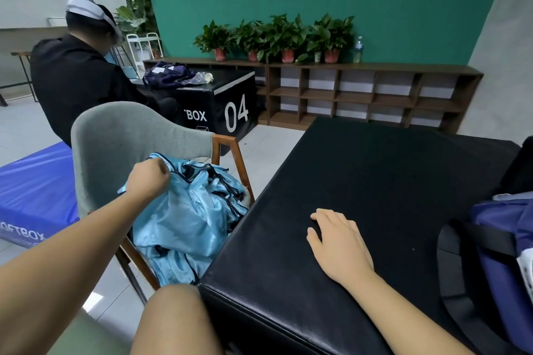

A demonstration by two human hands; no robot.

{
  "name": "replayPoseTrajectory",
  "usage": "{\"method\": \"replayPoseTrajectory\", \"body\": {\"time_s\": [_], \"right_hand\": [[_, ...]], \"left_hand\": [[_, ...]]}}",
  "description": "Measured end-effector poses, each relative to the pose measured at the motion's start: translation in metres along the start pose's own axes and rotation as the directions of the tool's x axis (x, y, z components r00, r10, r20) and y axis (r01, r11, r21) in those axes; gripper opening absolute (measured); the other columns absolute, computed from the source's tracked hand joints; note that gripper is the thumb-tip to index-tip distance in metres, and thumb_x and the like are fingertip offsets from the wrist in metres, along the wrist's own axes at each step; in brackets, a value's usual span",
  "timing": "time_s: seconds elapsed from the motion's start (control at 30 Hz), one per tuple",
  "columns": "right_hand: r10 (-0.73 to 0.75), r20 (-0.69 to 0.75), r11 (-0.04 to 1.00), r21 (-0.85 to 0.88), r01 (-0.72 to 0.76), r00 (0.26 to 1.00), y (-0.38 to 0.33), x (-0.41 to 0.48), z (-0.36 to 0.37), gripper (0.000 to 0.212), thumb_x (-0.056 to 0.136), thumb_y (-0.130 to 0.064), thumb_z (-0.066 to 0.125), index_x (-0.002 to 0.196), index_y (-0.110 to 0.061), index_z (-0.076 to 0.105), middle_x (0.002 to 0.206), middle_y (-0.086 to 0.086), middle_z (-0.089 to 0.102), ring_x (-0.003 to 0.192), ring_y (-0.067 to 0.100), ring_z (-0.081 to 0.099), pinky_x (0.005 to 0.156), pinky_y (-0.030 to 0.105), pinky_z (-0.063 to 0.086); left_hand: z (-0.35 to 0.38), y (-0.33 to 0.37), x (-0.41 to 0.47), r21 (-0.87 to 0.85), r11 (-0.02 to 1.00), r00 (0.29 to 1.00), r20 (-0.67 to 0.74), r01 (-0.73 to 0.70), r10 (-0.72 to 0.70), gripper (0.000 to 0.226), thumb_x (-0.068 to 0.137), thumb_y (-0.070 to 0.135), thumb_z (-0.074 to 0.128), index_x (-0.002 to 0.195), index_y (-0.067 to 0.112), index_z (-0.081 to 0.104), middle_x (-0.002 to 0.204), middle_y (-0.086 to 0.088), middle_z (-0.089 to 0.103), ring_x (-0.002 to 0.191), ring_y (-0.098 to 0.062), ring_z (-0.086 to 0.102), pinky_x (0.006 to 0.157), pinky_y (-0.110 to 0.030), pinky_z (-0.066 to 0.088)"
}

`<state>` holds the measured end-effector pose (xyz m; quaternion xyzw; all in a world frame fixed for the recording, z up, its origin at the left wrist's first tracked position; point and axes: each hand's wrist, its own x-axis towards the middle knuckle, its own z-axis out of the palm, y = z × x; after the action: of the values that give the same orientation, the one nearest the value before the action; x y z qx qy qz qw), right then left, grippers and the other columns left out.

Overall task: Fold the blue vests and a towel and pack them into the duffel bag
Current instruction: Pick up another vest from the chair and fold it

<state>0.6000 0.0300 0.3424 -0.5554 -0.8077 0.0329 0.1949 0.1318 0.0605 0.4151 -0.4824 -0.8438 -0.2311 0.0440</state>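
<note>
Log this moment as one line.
left hand: grips blue vests heaped on grey chair | right hand: flat on black padded box | duffel bag: far right

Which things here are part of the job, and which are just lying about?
Job: vests, gripped by the left hand; duffel bag; black box under the flat right hand; chair holding the vests.
Lying about: potted plants; shelf; bottle; blue mat; box marked 04.

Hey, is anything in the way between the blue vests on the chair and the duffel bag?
Only the right hand, resting flat on the black box that lies between them. The left hand grips the vests; the duffel bag sits at the box's right.
</note>
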Motion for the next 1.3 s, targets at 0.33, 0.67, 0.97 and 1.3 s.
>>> {"method": "replayPoseTrajectory", "body": {"time_s": [0.33,0.67,0.97,1.3], "right_hand": [[0.011,0.018,1.0,0.009,-0.012,1.0,-0.002,-0.002,-0.004,0.042,0.111,-0.042,0.04,0.148,-0.028,0.053,0.156,-0.016,0.049,0.145,0.008,0.041,0.118,0.032,0.032],[0.069,0.245,0.987,0.126,-0.102,0.967,-0.031,-0.014,-0.041,0.05,0.106,-0.046,0.05,0.153,-0.03,0.044,0.149,-0.003,0.053,0.138,0.021,0.049,0.117,0.042,0.037],[-0.058,0.128,0.918,0.398,0.002,0.99,-0.102,-0.035,-0.112,0.047,0.102,-0.044,0.063,0.146,-0.028,0.053,0.139,-0.005,0.06,0.123,0.011,0.059,0.104,0.029,0.047],[-0.15,0.075,0.913,0.394,0.109,0.986,-0.136,-0.053,-0.164,0.088,0.086,-0.05,0.083,0.159,-0.03,0.038,0.143,-0.003,0.056,0.117,0.015,0.063,0.102,0.037,0.054]], "left_hand": [[-0.082,0.004,-0.018,-0.209,0.976,0.986,-0.166,-0.065,0.03,0.006,0.104,0.018,0.051,0.101,0.015,0.054,0.086,-0.008,0.064,0.072,-0.025,0.057,0.066,-0.042,0.047],[-0.187,0.056,-0.039,-0.28,0.917,0.917,-0.359,-0.283,0.173,0.004,0.105,0.016,0.056,0.104,0.013,0.058,0.096,-0.013,0.069,0.093,-0.037,0.06,0.081,-0.045,0.048],[-0.282,0.136,-0.077,-0.345,0.824,0.841,-0.474,-0.449,0.26,0.009,0.106,0.019,0.056,0.111,0.011,0.058,0.099,-0.006,0.064,0.092,-0.026,0.056,0.08,-0.035,0.04],[-0.352,0.205,-0.123,-0.45,0.7,0.785,-0.563,-0.555,0.26,0.013,0.107,0.019,0.056,0.114,0.009,0.06,0.101,-0.002,0.064,0.091,-0.019,0.056,0.071,-0.025,0.037]]}}
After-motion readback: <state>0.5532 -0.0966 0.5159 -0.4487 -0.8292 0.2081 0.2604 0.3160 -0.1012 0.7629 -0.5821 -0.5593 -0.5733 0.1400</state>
